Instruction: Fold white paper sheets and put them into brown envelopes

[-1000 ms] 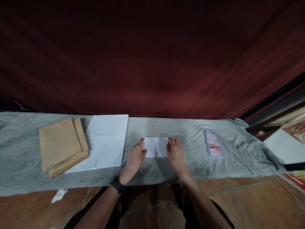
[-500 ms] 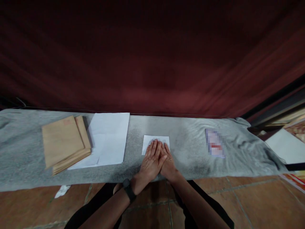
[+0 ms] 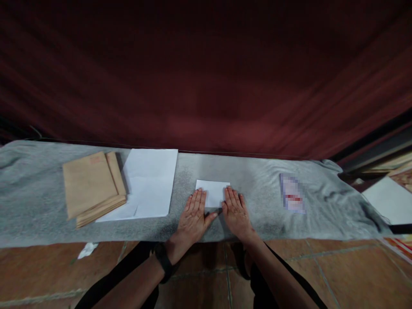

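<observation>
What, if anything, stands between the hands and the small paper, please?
Nothing visible does: the left hand and right hand have fingers on opposite ends of the small paper. The envelopes lie apart, farther left.

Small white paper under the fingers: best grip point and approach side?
Probably mid far edge, pinched from the far side. The small white paper lies flat on the gray cloth, so a thin edge is the likeliest purchase. The left hand and right hand cover parts of its sides; mid far edge is bare.
</observation>
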{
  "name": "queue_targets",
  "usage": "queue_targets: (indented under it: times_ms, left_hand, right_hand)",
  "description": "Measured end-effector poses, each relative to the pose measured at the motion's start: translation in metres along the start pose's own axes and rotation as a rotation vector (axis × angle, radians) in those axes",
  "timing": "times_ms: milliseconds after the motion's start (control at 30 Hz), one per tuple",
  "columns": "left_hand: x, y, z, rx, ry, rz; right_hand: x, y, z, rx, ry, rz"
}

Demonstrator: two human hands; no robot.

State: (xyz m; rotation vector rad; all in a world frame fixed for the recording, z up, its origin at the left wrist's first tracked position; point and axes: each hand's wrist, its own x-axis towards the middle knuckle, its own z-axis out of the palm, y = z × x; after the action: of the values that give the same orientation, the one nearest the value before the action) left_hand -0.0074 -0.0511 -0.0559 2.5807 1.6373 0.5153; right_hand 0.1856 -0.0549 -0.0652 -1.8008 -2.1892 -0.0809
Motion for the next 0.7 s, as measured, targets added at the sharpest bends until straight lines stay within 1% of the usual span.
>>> queue_targets:
  times_ms: [200,333,400,500,567,633,700]
  left_hand:
    - [-0.007,-0.008,-0.009,0.013,-0.039,-0.116]
    - [-0.004,-0.001,-0.018,0.044,0.025,-0.154]
    - [0.0,0.007,-0.018,0.037,0.042,-0.095]
    - [0.002,0.016,-0.008,-0.001,-0.021,0.082]
    - [0.001,0.019,0.002,-0.003,-0.055,0.138]
    - [-0.002,0.018,0.01,0.012,-0.052,0.147]
    - [-0.006,0.015,0.014,0.035,-0.012,0.134]
  right_hand:
    - [-0.006,0.011,-0.006,-0.01,-0.01,0.085]
    - [-0.002,0.006,-0.015,0.029,0.004,0.097]
    - [0.001,-0.003,-0.019,0.085,-0.005,0.034]
    - [0.002,-0.021,-0.021,0.189,-0.073,-0.128]
    - [0.0,-0.028,-0.02,0.216,-0.112,-0.204]
    - [-0.004,-0.03,-0.016,0.195,-0.113,-0.211]
    - [-0.008,-0.025,-0.011,0.147,-0.084,-0.172]
